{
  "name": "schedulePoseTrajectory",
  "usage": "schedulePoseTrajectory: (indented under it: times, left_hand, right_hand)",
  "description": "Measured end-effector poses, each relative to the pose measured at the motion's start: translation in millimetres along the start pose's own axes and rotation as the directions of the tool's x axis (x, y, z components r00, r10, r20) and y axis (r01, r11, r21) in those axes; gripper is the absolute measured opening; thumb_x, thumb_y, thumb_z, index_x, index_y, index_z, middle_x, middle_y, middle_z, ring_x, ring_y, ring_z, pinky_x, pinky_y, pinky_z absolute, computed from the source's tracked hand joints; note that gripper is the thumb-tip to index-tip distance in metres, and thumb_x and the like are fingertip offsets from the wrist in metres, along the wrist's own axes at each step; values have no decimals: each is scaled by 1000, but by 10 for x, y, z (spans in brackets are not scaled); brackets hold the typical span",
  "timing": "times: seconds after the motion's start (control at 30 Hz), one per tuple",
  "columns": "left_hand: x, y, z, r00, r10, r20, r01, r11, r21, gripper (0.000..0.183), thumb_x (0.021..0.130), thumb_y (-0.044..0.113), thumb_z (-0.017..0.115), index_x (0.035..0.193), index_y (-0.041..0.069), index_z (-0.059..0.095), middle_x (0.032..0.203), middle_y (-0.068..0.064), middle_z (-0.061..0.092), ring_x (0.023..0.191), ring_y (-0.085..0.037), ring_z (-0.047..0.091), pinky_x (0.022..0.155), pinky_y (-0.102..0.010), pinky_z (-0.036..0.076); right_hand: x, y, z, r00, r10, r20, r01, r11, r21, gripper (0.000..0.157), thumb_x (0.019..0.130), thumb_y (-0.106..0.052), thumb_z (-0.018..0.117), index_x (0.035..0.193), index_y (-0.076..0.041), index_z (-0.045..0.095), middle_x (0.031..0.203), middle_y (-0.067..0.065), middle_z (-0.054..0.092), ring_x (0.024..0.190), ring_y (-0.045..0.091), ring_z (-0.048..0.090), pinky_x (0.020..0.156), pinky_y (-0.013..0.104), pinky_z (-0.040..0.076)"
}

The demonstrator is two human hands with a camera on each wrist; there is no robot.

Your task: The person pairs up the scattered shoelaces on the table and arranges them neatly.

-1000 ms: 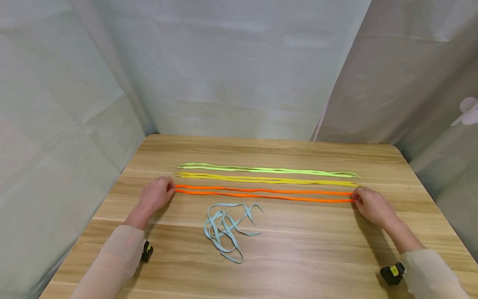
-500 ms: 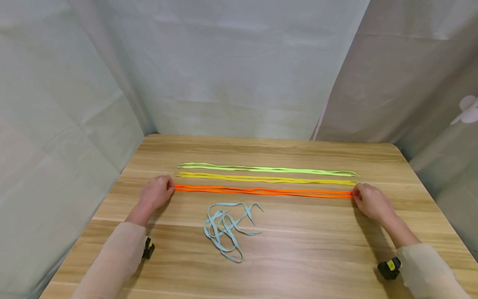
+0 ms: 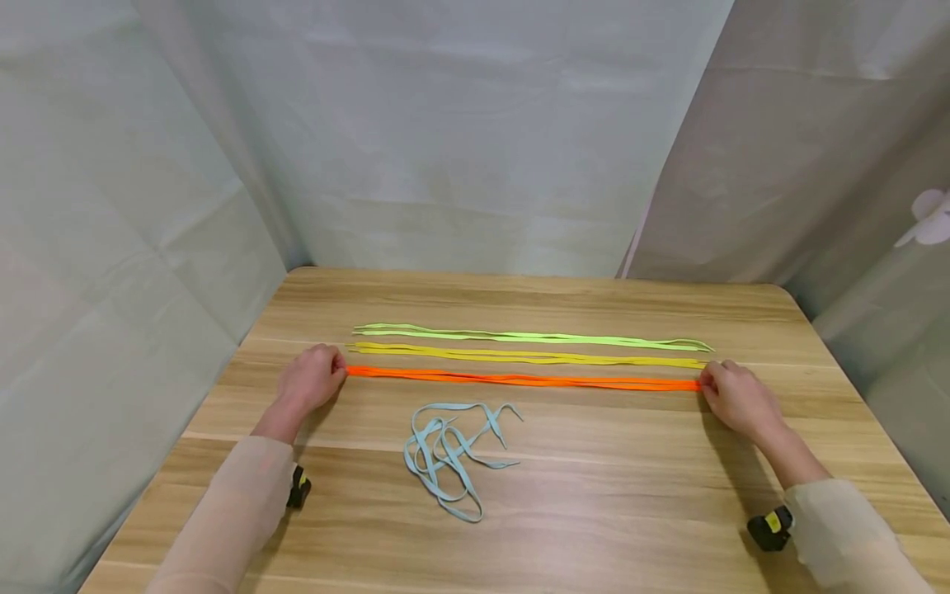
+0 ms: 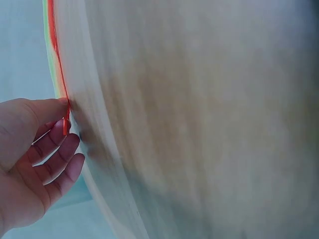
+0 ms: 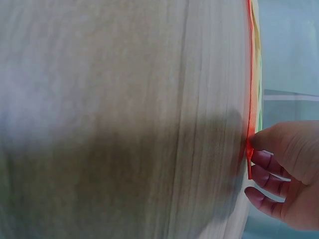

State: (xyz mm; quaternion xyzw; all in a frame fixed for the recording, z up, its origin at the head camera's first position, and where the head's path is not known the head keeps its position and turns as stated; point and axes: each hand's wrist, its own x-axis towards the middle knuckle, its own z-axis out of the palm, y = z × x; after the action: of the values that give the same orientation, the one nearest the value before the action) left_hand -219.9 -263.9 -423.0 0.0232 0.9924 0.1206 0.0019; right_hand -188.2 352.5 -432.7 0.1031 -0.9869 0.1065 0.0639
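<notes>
An orange shoelace point(image 3: 519, 379) runs in close strands across the table between both hands. My left hand point(image 3: 312, 378) pinches its left end; the left wrist view shows the orange tip point(image 4: 65, 127) poking out below the thumb and forefinger. At the other end my right hand point(image 3: 742, 400) pinches the lace, its narrow tip point(image 5: 249, 169) hanging past the fingers in the right wrist view. Just beyond lies a yellow shoelace point(image 3: 475, 355), roughly parallel. Farther back is a lime-green shoelace point(image 3: 564, 338). Nearer the front, a light blue shoelace point(image 3: 445, 458) lies in a loose tangle.
The wood-grain table point(image 3: 594, 511) has rounded far corners. Pale cloth curtains point(image 3: 475, 148) hang behind it and at both sides. Small black devices with yellow marks sit at the left wrist point(image 3: 299, 487) and right wrist point(image 3: 770, 528).
The orange lace's strands, apart a second ago, have drawn together into a narrow band closer to the yellow lace. My right hand has shifted slightly away from me; the left has barely moved.
</notes>
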Motion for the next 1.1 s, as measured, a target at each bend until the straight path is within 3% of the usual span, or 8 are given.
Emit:
schedulePoseTrajectory:
  times: [0.53, 0.8, 1.1]
  left_hand:
    - [-4, 14, -5, 1000, 2, -6, -2, 1000, -18, 5, 84, 12, 63, 86, 7, 62, 83, -11, 54, 72, -25, 49, 58, -34, 39]
    - [-27, 31, -67, 1000, 22, -20, -22, 999, -24, 6, 83, 11, 63, 88, 7, 62, 87, -12, 57, 75, -25, 51, 61, -38, 43]
    - [-66, 135, -131, 995, 97, -39, -97, 995, 7, 13, 81, 11, 63, 93, 8, 66, 95, -12, 62, 83, -28, 59, 62, -42, 46]
  right_hand:
    - [5, -43, -7, 1000, 2, -5, -2, 1000, -22, 10, 80, -7, 65, 88, -3, 61, 80, 13, 54, 66, 26, 49, 56, 41, 43]
    - [30, -162, -23, 985, -120, -121, 116, 992, -40, 13, 74, -4, 69, 84, -4, 62, 80, 13, 58, 67, 29, 55, 59, 45, 45]
    - [91, -415, 42, 958, -223, -179, 218, 975, -50, 14, 72, -5, 71, 84, -6, 63, 79, 8, 60, 70, 27, 57, 58, 41, 46]
